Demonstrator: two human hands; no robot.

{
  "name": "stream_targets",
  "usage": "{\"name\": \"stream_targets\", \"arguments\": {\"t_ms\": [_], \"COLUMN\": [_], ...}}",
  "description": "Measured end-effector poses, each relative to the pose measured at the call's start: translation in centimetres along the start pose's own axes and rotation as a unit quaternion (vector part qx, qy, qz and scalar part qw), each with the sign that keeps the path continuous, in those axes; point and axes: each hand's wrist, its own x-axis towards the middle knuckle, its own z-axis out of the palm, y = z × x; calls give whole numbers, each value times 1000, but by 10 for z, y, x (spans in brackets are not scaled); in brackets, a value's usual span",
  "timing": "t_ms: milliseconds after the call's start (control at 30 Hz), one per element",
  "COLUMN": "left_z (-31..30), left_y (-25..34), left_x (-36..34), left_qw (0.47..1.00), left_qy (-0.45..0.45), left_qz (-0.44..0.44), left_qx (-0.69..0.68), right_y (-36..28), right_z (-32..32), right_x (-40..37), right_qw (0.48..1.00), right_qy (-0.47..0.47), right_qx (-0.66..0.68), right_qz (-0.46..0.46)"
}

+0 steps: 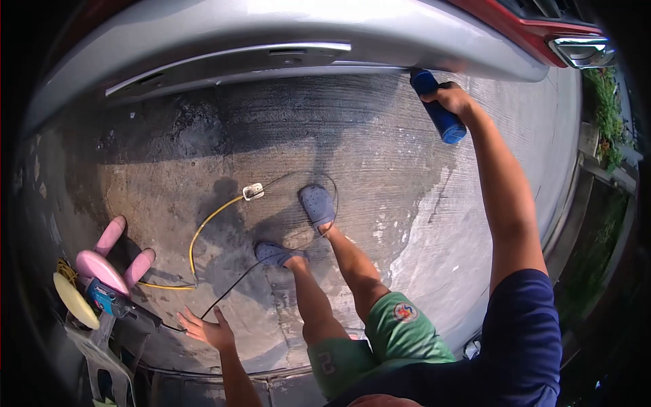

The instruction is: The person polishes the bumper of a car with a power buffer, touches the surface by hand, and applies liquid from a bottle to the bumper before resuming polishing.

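Recorded at upper right: right hand (449,98), arm raised and extended, fingers clenched around a blue cylindrical plastic-looking grip (444,123), upper end of that grip set against the lower edge of a silver-grey painted car body panel (271,34). Nature of the grip, whether can or tool handle, not determinable. Recorded at lower left: left hand (207,331), fingers released and spread, grasping nothing, held low over the stained grey concrete floor (407,176); contact with the floor not determinable. Just beside that hand: a thin black cord (230,288) running across the floor. Near the hand, further left: a blue-bodied electric power tool (108,300) fitted with a round yellow pad (73,300), lying next to an overturned pink plastic stool (102,264). From the stool area, a yellow cable (207,227) curving up to a small white plug connector (253,191) on the floor, well apart from both hands. Between the hands: two feet in blue rubber clogs (317,203), planted on the concrete, one ahead of the other. Wet dark patches under the panel; paler, drier concrete toward the right.
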Motion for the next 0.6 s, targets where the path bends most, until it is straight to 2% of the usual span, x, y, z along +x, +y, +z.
{"name": "stream_targets", "arguments": {"t_ms": [67, 133, 200, 233, 300, 367, 433, 533, 600], "left_z": [-17, -1, -5, -8, -35, -55, -58, -48, -26], "left_y": [60, 67, 86, 101, 128, 146, 148, 142, 122], "left_x": [-72, -150, -208, -233, -231, -224, -224, -226, -232], "left_qw": [984, 923, 848, 832, 862, 859, 859, 876, 881], "left_qy": [-163, -291, -456, -453, -446, -462, -458, -432, -405], "left_qz": [0, 66, 82, 35, 55, 104, 143, 116, 97], "left_qx": [-75, -241, -257, -319, -236, -194, -177, -178, -224], "right_y": [29, 61, 71, 70, 62, 23, -11, -67, -102], "right_z": [-19, -34, -32, -25, 1, 31, 68, 116, 151], "right_x": [12, 32, 37, 32, 24, -9, -27, -44, -52], "right_qw": [999, 999, 999, 999, 998, 999, 996, 986, 979], "right_qy": [30, 19, 49, 53, 53, 3, -14, -44, -21], "right_qx": [29, 41, 14, 4, 8, 31, 35, 25, 30], "right_qz": [33, 23, 14, 9, -19, -41, -85, -160, -202]}}
